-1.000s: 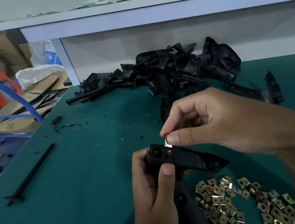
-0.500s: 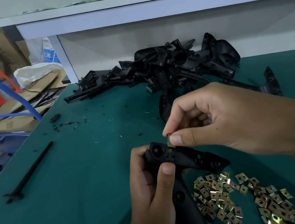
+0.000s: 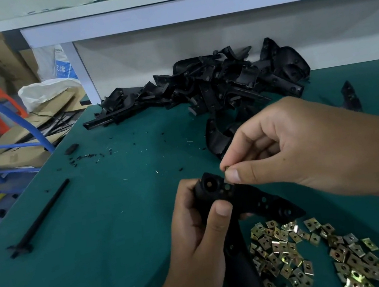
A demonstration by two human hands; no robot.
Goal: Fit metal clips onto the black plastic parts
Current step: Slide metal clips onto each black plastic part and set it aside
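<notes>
A: Which step is in hand?

B: A small brass-coloured metal clip is pinched by the right hand at the upper edge of the angular black plastic part, which is gripped by the left hand above the green table. Pushing the clip fully home is judged the next need.

A: What lies around?

B: Loose brass clips are heaped at five o'clock; a thin black rod lies at nine; the pile of black parts sits at twelve. Nothing is seen blocking.
</notes>
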